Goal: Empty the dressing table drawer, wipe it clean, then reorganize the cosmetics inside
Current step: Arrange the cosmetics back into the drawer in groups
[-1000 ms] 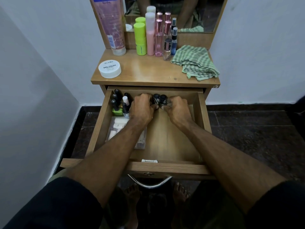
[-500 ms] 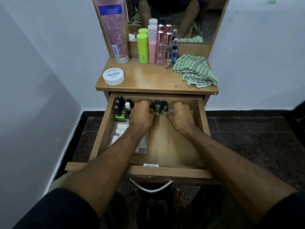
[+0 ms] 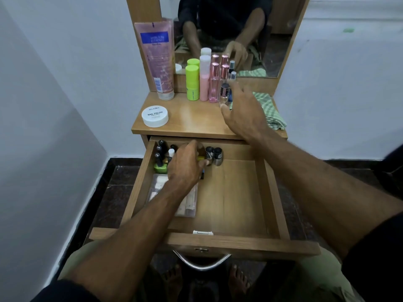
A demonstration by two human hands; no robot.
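The wooden drawer [image 3: 239,240] is pulled out. At its back left stand several nail polish bottles [image 3: 161,156], with two dark ones [image 3: 213,155] beside them. My left hand [image 3: 187,168] is down among them, fingers curled over a small bottle with yellow showing by the thumb. A clear pouch [image 3: 187,207] of small items lies under my left wrist. My right hand [image 3: 242,112] hovers over the tabletop [image 3: 196,124] with fingers spread, holding nothing, right next to a small glass bottle [image 3: 224,93].
On the top stand a pink tube [image 3: 157,59], a green bottle [image 3: 192,82], a pink bottle [image 3: 204,79], pink perfume bottles [image 3: 214,83] and a white tub [image 3: 155,116]. A green checked cloth [image 3: 273,114] lies at the right. Walls close in on both sides.
My right hand has left the drawer and risen over the tabletop toward the small bottles. My left hand stays at the drawer's back among the nail polishes.
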